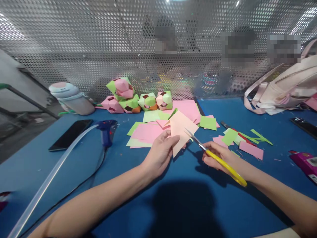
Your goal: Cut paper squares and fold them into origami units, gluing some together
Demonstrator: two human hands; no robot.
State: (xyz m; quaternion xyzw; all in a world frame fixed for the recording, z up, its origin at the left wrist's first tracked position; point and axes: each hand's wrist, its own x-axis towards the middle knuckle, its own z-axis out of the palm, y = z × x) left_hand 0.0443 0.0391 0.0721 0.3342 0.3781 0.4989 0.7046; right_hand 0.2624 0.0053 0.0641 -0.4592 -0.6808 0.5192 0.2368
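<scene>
In the middle of the head view, my left hand (162, 150) pinches a pale peach sheet of paper (182, 127) between thumb and fingers. My right hand (220, 157) is closed on a pair of scissors (224, 167) with yellow handles. The scissor blades point up and left and lie across the right part of the peach sheet; whether they touch it I cannot tell. Behind the hands lie pink sheets of paper (146, 133) and a green sheet (208, 122). Small paper offcuts (251, 149) are scattered beyond my right hand.
Folded pink and green paper shapes (121, 89) stand against a perforated metal panel (99, 59). On the left are a blue glue gun (106, 132) with a long glue stick, a phone (70, 135) and a bottle (71, 98). A pale bag (279, 82) sits back right.
</scene>
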